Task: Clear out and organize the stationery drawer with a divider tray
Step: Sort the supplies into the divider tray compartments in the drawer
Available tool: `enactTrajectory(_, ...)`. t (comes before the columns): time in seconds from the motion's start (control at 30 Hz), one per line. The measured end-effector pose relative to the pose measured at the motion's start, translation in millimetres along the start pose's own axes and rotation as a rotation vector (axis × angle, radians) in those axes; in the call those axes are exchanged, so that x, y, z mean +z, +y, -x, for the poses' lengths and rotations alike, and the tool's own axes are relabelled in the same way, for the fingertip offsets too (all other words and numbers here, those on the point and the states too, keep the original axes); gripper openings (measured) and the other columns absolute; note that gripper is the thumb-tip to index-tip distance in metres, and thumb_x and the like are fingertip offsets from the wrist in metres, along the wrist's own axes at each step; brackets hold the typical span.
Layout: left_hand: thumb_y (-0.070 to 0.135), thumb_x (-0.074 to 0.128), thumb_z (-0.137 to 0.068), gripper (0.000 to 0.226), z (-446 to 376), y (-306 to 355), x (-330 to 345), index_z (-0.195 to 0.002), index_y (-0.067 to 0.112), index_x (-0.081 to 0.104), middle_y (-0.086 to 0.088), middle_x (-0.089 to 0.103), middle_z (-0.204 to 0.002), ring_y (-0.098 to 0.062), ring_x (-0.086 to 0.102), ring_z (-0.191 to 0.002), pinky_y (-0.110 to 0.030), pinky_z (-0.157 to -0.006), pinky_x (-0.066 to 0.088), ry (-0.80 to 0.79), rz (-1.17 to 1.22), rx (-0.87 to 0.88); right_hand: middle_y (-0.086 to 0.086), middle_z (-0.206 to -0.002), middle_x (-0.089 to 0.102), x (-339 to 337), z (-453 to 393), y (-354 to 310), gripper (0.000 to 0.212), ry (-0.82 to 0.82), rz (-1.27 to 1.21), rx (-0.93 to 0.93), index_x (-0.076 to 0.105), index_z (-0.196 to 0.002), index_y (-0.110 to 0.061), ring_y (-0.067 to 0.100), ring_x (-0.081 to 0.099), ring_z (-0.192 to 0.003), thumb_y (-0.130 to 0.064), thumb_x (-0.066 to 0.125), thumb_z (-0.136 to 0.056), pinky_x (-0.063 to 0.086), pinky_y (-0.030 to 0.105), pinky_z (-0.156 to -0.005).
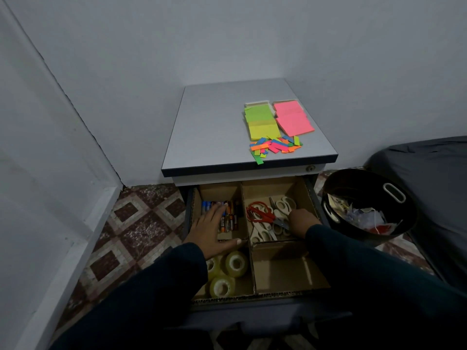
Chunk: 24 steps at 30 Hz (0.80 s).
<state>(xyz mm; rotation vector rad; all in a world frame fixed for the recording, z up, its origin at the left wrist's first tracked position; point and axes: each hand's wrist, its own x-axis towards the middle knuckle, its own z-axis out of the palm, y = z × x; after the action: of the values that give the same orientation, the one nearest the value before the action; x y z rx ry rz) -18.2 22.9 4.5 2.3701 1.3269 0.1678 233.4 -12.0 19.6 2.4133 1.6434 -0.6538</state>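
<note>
Head view: the left hand [211,229] lies flat with its fingers straight and slightly spread over the batteries [228,218] in the far-left compartment of the cardboard divider tray [290,267], thumb reaching back along the cross wall. The right hand [302,222] is down among the scissors [265,215] in the far-right compartment; its fingers are curled under and hidden, so I cannot tell whether they pinch a handle or merely push the pile. Outward from the hands, three tape rolls [228,270] sit in the near-left compartment, and the near-right compartment holds nothing I can see. The tray fills the open drawer [188,213] of a small cabinet [214,127], on whose top the sticky note pads [276,118] and a loose heap of coloured paper flags [274,146] wait, well apart from the tray. A black bin [366,210] with scraps stands just beside the drawer on the right. The risks, as I judge them: the scissors lie tangled, so lifting one could drag another out or nick a finger; pressing on the batteries could bow the thin cardboard wall; and the flags near the cabinet's front edge could be brushed off into the drawer or onto the floor.
</note>
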Motion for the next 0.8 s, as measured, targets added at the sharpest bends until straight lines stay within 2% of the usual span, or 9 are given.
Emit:
enactTrajectory(0.17, 0.090, 0.032, -0.054, 0.117, 0, 1, 0, -0.150, 0.027, 0.009, 0.001, 0.009, -0.159, -0.021, 0.016, -0.145, -0.047, -0.116, 0.022, 0.007, -0.006, -0.004, 0.013, -0.122, 0.059, 0, 0, 2, 0.027, 0.015, -0.026, -0.011, 0.058, -0.116, -0.003, 0.025, 0.058, -0.111, -0.019, 0.050, -0.096, 0.046, 0.029, -0.087)
enactTrajectory(0.3, 0.101, 0.022, -0.043, 0.132, -3, 5, -5, -0.151, 0.026, 0.009, 0.001, 0.009, -0.159, -0.020, 0.015, -0.145, -0.046, -0.116, 0.021, -0.007, 0.007, -0.010, 0.013, -0.119, 0.060, -1, 2, 4, 0.025, 0.036, -0.025, -0.019, 0.059, -0.114, -0.004, 0.025, 0.059, -0.108, -0.019, 0.053, -0.094, 0.047, 0.029, -0.085)
enactTrajectory(0.37, 0.100, 0.025, -0.043, 0.132, -4, 9, -8, -0.150, 0.026, 0.009, 0.001, 0.009, -0.159, -0.019, 0.014, -0.145, -0.046, -0.116, 0.021, -0.009, 0.021, -0.018, 0.014, -0.119, 0.060, -2, 3, 5, 0.024, 0.046, -0.038, -0.033, 0.059, -0.113, -0.003, 0.026, 0.059, -0.107, -0.017, 0.052, -0.095, 0.047, 0.031, -0.086)
enactTrajectory(0.5, 0.085, 0.031, -0.058, 0.111, -3, 22, -16, -0.150, 0.025, 0.014, 0.000, 0.016, -0.157, -0.019, 0.019, -0.144, -0.044, -0.116, 0.024, 0.015, 0.043, -0.012, 0.014, -0.109, 0.064, -10, 9, 8, 0.021, 0.079, -0.109, -0.064, 0.063, -0.106, -0.004, 0.026, 0.061, -0.102, -0.011, 0.049, -0.093, 0.050, 0.033, -0.087)
enactTrajectory(0.57, 0.077, 0.039, -0.070, 0.097, -2, 28, -21, -0.148, 0.022, 0.022, -0.002, 0.029, -0.152, -0.018, 0.030, -0.138, -0.039, -0.113, 0.029, 0.045, 0.046, 0.017, 0.012, -0.098, 0.064, -16, 12, 9, 0.016, 0.117, -0.146, -0.092, 0.065, -0.097, -0.006, 0.026, 0.063, -0.098, -0.011, 0.050, -0.092, 0.051, 0.032, -0.083)
enactTrajectory(0.63, 0.058, 0.052, -0.085, 0.073, -1, 36, -27, -0.143, 0.019, 0.033, -0.003, 0.043, -0.141, -0.017, 0.041, -0.127, -0.033, -0.106, 0.036, 0.097, 0.044, 0.049, 0.011, -0.092, 0.063, -24, 17, 9, 0.015, 0.164, -0.185, -0.127, 0.064, -0.088, -0.011, 0.026, 0.064, -0.097, -0.013, 0.050, -0.092, 0.049, 0.031, -0.078)
enactTrajectory(0.7, 0.042, 0.055, -0.091, 0.051, 1, 45, -34, -0.135, 0.019, 0.043, -0.001, 0.051, -0.129, -0.016, 0.046, -0.118, -0.028, -0.097, 0.040, 0.167, 0.035, 0.075, 0.012, -0.098, 0.065, -32, 22, 8, 0.016, 0.211, -0.229, -0.165, 0.064, -0.097, -0.010, 0.026, 0.062, -0.098, -0.015, 0.049, -0.094, 0.049, 0.031, -0.080)
enactTrajectory(0.73, 0.038, 0.055, -0.091, 0.043, 2, 50, -38, -0.129, 0.019, 0.048, 0.000, 0.054, -0.123, -0.015, 0.048, -0.114, -0.027, -0.093, 0.042, 0.194, 0.030, 0.083, 0.012, -0.103, 0.065, -36, 25, 8, 0.019, 0.230, -0.249, -0.178, 0.063, -0.105, -0.009, 0.024, 0.062, -0.098, -0.015, 0.049, -0.094, 0.050, 0.031, -0.084)
enactTrajectory(0.8, 0.035, 0.054, -0.091, 0.031, 2, 59, -45, -0.118, 0.018, 0.053, 0.001, 0.057, -0.113, -0.015, 0.051, -0.106, -0.030, -0.088, 0.045, 0.233, 0.034, 0.098, 0.011, -0.107, 0.064, -44, 30, 8, 0.019, 0.264, -0.296, -0.200, 0.060, -0.109, -0.009, 0.022, 0.061, -0.099, -0.014, 0.051, -0.093, 0.051, 0.032, -0.089)
